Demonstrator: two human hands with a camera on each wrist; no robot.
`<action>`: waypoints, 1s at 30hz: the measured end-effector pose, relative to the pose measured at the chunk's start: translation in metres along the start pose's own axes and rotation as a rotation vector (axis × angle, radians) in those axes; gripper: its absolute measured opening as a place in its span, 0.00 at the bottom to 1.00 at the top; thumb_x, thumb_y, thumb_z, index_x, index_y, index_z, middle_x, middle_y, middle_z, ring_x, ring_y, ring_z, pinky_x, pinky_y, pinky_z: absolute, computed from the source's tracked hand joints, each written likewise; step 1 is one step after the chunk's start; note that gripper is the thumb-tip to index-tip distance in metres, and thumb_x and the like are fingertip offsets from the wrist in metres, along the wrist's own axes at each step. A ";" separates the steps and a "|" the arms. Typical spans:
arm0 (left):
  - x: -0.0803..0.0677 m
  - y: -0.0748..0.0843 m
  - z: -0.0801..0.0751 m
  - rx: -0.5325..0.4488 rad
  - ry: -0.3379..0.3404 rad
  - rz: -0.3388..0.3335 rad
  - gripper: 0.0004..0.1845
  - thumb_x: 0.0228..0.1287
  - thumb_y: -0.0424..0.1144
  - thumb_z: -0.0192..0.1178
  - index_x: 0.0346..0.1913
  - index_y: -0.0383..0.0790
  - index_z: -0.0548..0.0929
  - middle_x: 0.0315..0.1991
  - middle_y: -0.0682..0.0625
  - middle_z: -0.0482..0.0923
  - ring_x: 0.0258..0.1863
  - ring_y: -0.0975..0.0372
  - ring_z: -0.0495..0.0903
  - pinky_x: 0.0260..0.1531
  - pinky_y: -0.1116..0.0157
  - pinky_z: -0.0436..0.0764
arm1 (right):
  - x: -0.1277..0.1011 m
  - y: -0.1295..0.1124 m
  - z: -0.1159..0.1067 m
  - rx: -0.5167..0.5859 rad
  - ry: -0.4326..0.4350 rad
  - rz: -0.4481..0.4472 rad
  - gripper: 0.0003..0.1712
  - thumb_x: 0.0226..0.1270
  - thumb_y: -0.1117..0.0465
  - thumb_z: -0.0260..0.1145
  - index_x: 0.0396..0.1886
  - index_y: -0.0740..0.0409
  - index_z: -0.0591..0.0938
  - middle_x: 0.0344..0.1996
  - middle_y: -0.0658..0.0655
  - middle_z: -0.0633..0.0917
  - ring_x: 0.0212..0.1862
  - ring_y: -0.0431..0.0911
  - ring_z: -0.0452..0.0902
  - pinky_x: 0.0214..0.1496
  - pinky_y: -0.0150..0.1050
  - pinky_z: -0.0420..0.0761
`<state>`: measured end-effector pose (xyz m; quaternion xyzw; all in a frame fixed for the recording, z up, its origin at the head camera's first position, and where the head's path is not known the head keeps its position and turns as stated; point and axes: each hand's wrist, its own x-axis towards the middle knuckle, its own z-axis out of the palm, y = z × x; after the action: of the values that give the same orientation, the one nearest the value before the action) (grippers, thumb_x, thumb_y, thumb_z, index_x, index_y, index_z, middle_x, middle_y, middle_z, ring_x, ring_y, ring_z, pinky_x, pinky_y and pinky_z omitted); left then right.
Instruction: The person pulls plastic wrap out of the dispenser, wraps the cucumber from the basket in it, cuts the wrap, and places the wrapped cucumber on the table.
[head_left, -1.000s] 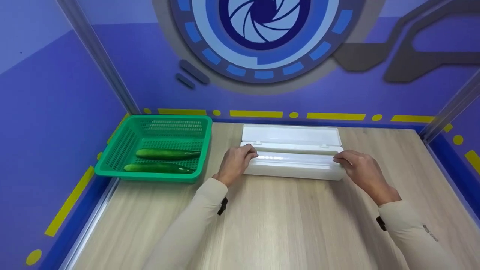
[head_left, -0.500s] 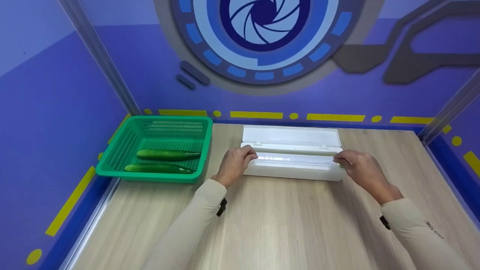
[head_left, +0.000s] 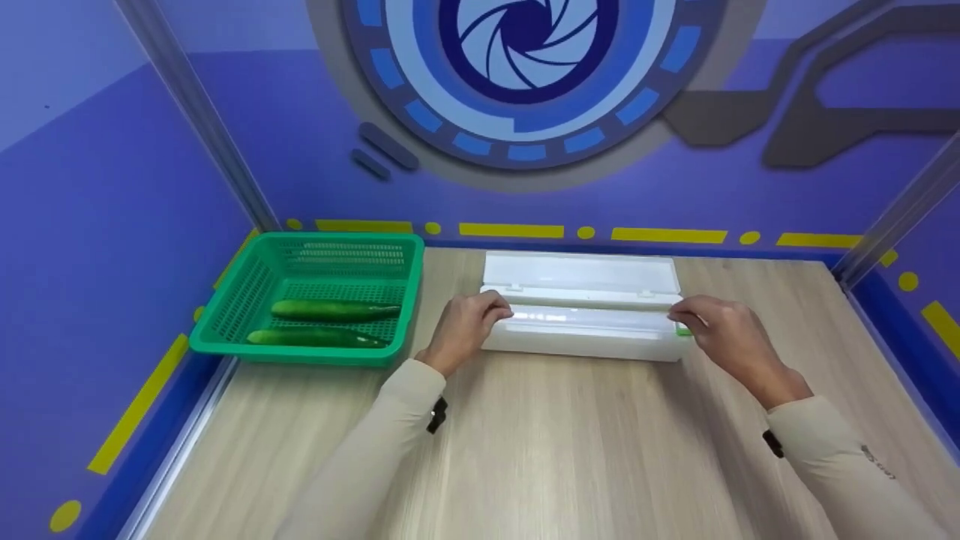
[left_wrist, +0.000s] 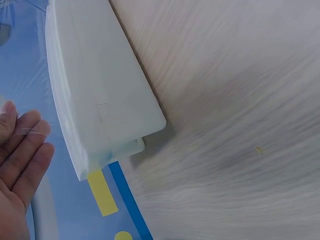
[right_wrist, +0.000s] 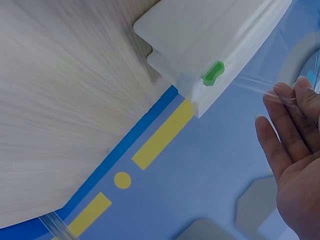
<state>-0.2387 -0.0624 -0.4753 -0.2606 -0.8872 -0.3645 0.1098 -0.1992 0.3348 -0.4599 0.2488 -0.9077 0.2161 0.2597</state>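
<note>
A long white cling film dispenser (head_left: 577,345) lies on the table, its lid (head_left: 581,272) tipped back toward the wall. My left hand (head_left: 465,326) pinches the clear cling film (right_wrist: 260,87) between thumb and fingers over the dispenser's left end. At the right end my right hand (head_left: 724,334) pinches the film the same way. Both wrist views show the film stretching from the dispenser to the fingertips. A green slider (right_wrist: 214,73) sits at the dispenser's right end, partly behind my right hand in the head view.
A green plastic basket (head_left: 300,351) stands left of the dispenser, holding two cucumbers, one (head_left: 334,308) behind the other (head_left: 315,337). The printed back wall (head_left: 525,199) rises close behind. Metal-framed side walls border the wooden table (head_left: 570,450).
Both hands keep their pinch on the film and have shifted only slightly. The green slider now shows beside my right hand in the head view.
</note>
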 end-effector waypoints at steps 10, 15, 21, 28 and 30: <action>0.006 0.004 -0.008 -0.002 0.011 0.027 0.05 0.73 0.37 0.68 0.43 0.39 0.89 0.38 0.50 0.90 0.35 0.64 0.85 0.42 0.65 0.85 | 0.004 -0.002 -0.006 -0.019 0.058 -0.063 0.09 0.57 0.76 0.79 0.36 0.63 0.91 0.33 0.56 0.91 0.34 0.50 0.89 0.35 0.47 0.86; 0.005 0.008 -0.014 0.002 0.013 0.039 0.05 0.73 0.37 0.68 0.43 0.39 0.89 0.38 0.50 0.91 0.36 0.63 0.86 0.43 0.66 0.85 | 0.006 -0.004 -0.012 -0.017 0.067 -0.057 0.10 0.57 0.77 0.79 0.36 0.63 0.91 0.34 0.55 0.91 0.35 0.49 0.90 0.37 0.42 0.85; 0.007 0.013 -0.021 -0.002 0.035 0.067 0.04 0.72 0.35 0.69 0.43 0.38 0.90 0.38 0.49 0.91 0.35 0.62 0.87 0.43 0.66 0.86 | 0.010 -0.007 -0.020 -0.003 0.086 -0.040 0.10 0.57 0.76 0.79 0.37 0.62 0.92 0.35 0.55 0.92 0.36 0.50 0.90 0.40 0.36 0.83; 0.011 0.017 -0.028 -0.001 0.058 0.095 0.04 0.72 0.35 0.69 0.42 0.38 0.90 0.39 0.49 0.91 0.37 0.60 0.89 0.43 0.65 0.86 | 0.014 -0.009 -0.028 0.001 0.115 -0.062 0.10 0.57 0.77 0.80 0.37 0.62 0.92 0.34 0.55 0.92 0.36 0.50 0.90 0.42 0.25 0.79; 0.012 0.018 -0.031 -0.002 0.059 0.100 0.04 0.72 0.36 0.69 0.43 0.38 0.90 0.39 0.49 0.91 0.37 0.61 0.89 0.43 0.66 0.86 | 0.015 -0.010 -0.030 0.006 0.122 -0.059 0.11 0.57 0.77 0.79 0.37 0.62 0.92 0.34 0.55 0.92 0.36 0.50 0.90 0.44 0.21 0.75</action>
<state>-0.2384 -0.0684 -0.4380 -0.2939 -0.8692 -0.3668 0.1538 -0.1941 0.3373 -0.4255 0.2623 -0.8819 0.2257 0.3201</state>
